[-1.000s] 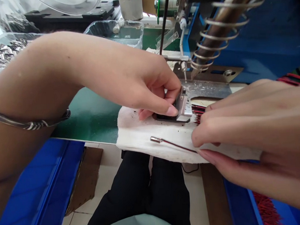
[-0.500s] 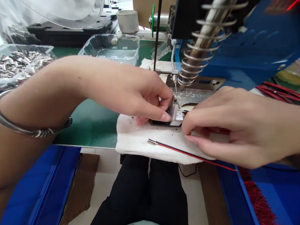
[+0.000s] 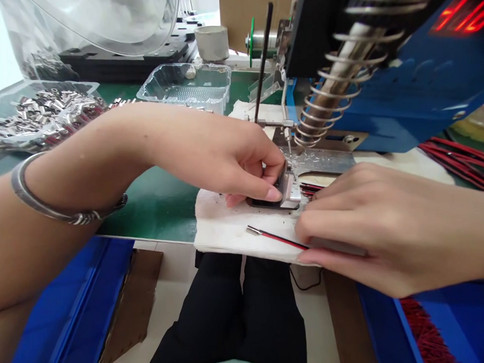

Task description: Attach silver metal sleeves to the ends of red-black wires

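Note:
My left hand (image 3: 229,160) is closed on a small metal fixture (image 3: 291,189), with the thumb against its side and bent fingers behind it. A thin metal nozzle (image 3: 289,142) points down just above the fixture. On the white cloth (image 3: 223,222) lies a red-and-black wire (image 3: 282,239) with a silver metal tube (image 3: 253,230) on its end. My right hand (image 3: 360,224) pinches this wire between thumb and fingers, hiding the rest of it. More red-and-black wires (image 3: 310,189) run under the right hand's knuckles, beside the fixture.
A blue machine (image 3: 434,98) with a spring-wrapped rod (image 3: 322,97) rises at right. Metal tubes fill a clear tray (image 3: 43,139) at left. Behind stand another clear tray (image 3: 185,82) and a solder-like spool (image 3: 265,41). Red wires fill a blue bin (image 3: 376,325) below.
My right hand has come down from above the wire on the cloth and closed on it. My left hand stays on the fixture. The camera view has shifted slightly.

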A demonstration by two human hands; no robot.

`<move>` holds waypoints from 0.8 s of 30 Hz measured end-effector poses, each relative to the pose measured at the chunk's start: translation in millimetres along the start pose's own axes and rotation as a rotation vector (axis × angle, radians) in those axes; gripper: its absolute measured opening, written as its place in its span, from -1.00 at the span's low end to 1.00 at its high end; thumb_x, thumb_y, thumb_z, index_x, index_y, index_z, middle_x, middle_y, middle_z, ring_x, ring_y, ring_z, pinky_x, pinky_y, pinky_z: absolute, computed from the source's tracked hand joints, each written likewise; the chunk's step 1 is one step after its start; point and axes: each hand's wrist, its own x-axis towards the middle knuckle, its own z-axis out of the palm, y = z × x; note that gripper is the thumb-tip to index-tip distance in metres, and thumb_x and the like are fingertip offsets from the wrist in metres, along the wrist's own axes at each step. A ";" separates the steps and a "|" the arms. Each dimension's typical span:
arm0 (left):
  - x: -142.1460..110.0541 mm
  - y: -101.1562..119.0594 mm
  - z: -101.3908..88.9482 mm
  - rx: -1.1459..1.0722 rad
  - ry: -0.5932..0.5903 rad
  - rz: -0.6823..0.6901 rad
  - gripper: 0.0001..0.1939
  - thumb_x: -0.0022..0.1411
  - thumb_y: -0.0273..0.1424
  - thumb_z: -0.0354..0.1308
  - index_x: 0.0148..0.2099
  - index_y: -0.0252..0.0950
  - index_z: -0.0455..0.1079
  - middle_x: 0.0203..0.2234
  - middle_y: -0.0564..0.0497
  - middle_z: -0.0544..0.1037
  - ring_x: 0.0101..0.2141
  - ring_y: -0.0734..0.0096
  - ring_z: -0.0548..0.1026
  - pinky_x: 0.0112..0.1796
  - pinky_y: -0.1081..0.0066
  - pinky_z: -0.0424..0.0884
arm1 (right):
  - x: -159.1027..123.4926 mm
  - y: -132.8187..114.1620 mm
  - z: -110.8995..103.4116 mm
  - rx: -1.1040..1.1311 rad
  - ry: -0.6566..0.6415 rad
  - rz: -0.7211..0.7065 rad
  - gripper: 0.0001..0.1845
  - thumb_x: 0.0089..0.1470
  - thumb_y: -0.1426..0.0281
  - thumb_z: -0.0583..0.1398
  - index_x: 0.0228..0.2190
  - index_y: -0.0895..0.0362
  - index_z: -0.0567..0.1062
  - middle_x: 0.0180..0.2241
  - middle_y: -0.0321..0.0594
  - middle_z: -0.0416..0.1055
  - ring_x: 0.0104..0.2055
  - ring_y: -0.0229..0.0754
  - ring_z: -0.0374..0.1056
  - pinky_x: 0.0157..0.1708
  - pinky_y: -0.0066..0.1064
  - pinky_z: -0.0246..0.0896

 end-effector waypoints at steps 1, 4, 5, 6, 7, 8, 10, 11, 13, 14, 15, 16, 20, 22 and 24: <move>0.4 -1.3 -0.1 -0.013 -0.002 0.004 -0.64 0.46 -0.19 0.18 -0.38 -0.25 0.44 -0.54 0.10 0.62 -0.55 0.50 0.44 -0.46 0.43 0.20 | -0.3 -0.5 -0.4 0.012 0.001 0.000 -0.73 0.43 0.39 0.14 -0.39 0.09 0.37 -0.54 -0.31 0.29 -0.53 -0.23 0.11 -0.44 -0.23 -0.17; 1.9 -3.7 0.2 -0.035 -0.002 -0.013 -0.64 0.41 -0.14 0.23 -0.40 -0.23 0.46 -0.52 0.09 0.63 -0.53 0.44 0.49 -0.46 0.43 0.22 | -0.4 -3.1 -0.9 0.030 0.008 0.018 -0.74 0.37 0.44 0.12 -0.42 0.10 0.42 -0.57 -0.29 0.27 -0.55 -0.22 0.13 -0.46 -0.20 -0.19; 2.3 -3.9 0.4 -0.035 0.003 -0.014 -0.64 0.41 -0.15 0.23 -0.40 -0.23 0.47 -0.52 0.09 0.63 -0.52 0.43 0.50 -0.46 0.44 0.22 | -0.3 -4.1 -1.0 0.029 0.010 0.025 -0.74 0.35 0.46 0.11 -0.42 0.10 0.44 -0.58 -0.29 0.27 -0.55 -0.23 0.14 -0.46 -0.20 -0.18; 2.4 -3.8 0.4 -0.036 0.006 -0.010 -0.66 0.41 -0.17 0.23 -0.39 -0.23 0.48 -0.53 0.09 0.62 -0.52 0.43 0.51 -0.46 0.45 0.23 | -0.3 -4.9 -1.1 0.026 0.009 0.029 -0.73 0.35 0.47 0.11 -0.43 0.10 0.44 -0.58 -0.29 0.27 -0.55 -0.23 0.15 -0.46 -0.21 -0.17; 2.2 -3.6 0.2 -0.037 0.002 -0.010 -0.67 0.42 -0.18 0.23 -0.38 -0.23 0.49 -0.54 0.10 0.62 -0.51 0.43 0.51 -0.46 0.46 0.23 | -0.2 -5.6 -1.5 0.025 0.006 0.033 -0.72 0.35 0.48 0.11 -0.44 0.11 0.44 -0.58 -0.29 0.28 -0.55 -0.24 0.16 -0.46 -0.22 -0.16; 1.6 -3.3 -0.2 -0.044 -0.006 -0.014 -0.68 0.42 -0.19 0.23 -0.37 -0.23 0.49 -0.54 0.10 0.61 -0.51 0.43 0.51 -0.46 0.48 0.24 | -0.2 -5.9 -2.1 0.026 0.002 0.036 -0.70 0.36 0.48 0.11 -0.44 0.11 0.44 -0.58 -0.29 0.28 -0.55 -0.25 0.16 -0.46 -0.24 -0.14; -0.9 -3.1 -2.0 -0.079 -0.032 -0.028 -0.71 0.41 -0.21 0.25 -0.35 -0.22 0.51 -0.52 0.09 0.62 -0.48 0.42 0.53 -0.44 0.49 0.25 | -0.3 -5.8 -4.3 0.040 -0.006 0.047 -0.70 0.38 0.47 0.10 -0.42 0.12 0.48 -0.57 -0.30 0.30 -0.55 -0.25 0.17 -0.46 -0.26 -0.11; -2.7 -3.1 -3.5 -0.103 -0.049 -0.036 -0.73 0.41 -0.22 0.26 -0.34 -0.22 0.52 -0.50 0.08 0.63 -0.46 0.41 0.54 -0.43 0.50 0.27 | -0.3 -5.3 -5.9 0.060 -0.007 0.054 -0.71 0.38 0.47 0.10 -0.39 0.12 0.52 -0.57 -0.31 0.32 -0.55 -0.26 0.19 -0.47 -0.27 -0.09; -7.2 -3.1 -7.4 -0.145 -0.087 -0.051 -0.77 0.38 -0.24 0.30 -0.32 -0.22 0.56 -0.45 0.05 0.66 -0.42 0.38 0.56 -0.39 0.52 0.31 | 0.1 -3.9 -9.4 0.133 0.008 0.071 -0.75 0.35 0.48 0.12 -0.32 0.12 0.58 -0.55 -0.33 0.38 -0.54 -0.27 0.24 -0.47 -0.30 -0.01; -9.6 -3.0 -9.5 -0.161 -0.107 -0.059 -0.79 0.37 -0.25 0.31 -0.32 -0.23 0.58 -0.44 0.04 0.66 -0.42 0.38 0.56 -0.38 0.52 0.32 | 0.3 -3.2 -11.3 0.186 0.025 0.077 -0.77 0.33 0.49 0.15 -0.31 0.12 0.60 -0.54 -0.35 0.41 -0.54 -0.29 0.26 -0.47 -0.33 0.05; -11.8 -2.7 -11.5 -0.171 -0.128 -0.065 -0.80 0.36 -0.26 0.32 -0.31 -0.23 0.60 -0.44 0.03 0.67 -0.42 0.38 0.55 -0.37 0.53 0.34 | 0.4 -2.7 -13.0 0.242 0.052 0.086 -0.80 0.29 0.52 0.17 -0.30 0.12 0.60 -0.54 -0.37 0.44 -0.54 -0.32 0.28 -0.46 -0.37 0.11; -13.8 -2.2 -13.3 -0.180 -0.152 -0.068 -0.81 0.36 -0.27 0.33 -0.30 -0.23 0.61 -0.45 0.03 0.67 -0.43 0.38 0.55 -0.38 0.54 0.35 | 0.4 -2.5 -14.4 0.298 0.089 0.090 -0.82 0.26 0.55 0.20 -0.31 0.12 0.60 -0.53 -0.39 0.45 -0.54 -0.35 0.30 -0.46 -0.41 0.15; -17.9 2.7 -15.1 -0.237 -0.230 -0.010 -0.84 0.41 -0.30 0.30 -0.24 -0.22 0.62 -0.44 0.02 0.69 -0.44 0.40 0.57 -0.38 0.55 0.41 | -0.8 -4.9 -15.4 0.446 0.298 0.103 -0.85 0.20 0.58 0.27 -0.35 0.12 0.58 -0.55 -0.41 0.47 -0.59 -0.41 0.26 -0.60 -0.50 0.08; -17.0 6.1 -12.2 -0.300 -0.244 0.039 -0.83 0.43 -0.28 0.29 -0.25 -0.22 0.56 -0.44 0.03 0.68 -0.44 0.39 0.58 -0.37 0.52 0.46 | -0.8 -6.8 -13.0 0.461 0.418 0.110 -0.86 0.24 0.53 0.30 -0.38 0.12 0.56 -0.58 -0.40 0.45 -0.62 -0.43 0.21 -0.64 -0.52 0.02; -14.5 9.5 -7.5 -0.340 -0.246 0.090 -0.74 0.43 -0.24 0.31 -0.32 -0.22 0.47 -0.47 0.04 0.65 -0.46 0.40 0.56 -0.39 0.50 0.47 | 0.6 -8.0 -9.7 0.436 0.519 0.114 -0.87 0.26 0.52 0.31 -0.37 0.13 0.55 -0.59 -0.39 0.43 -0.64 -0.45 0.15 -0.66 -0.55 -0.03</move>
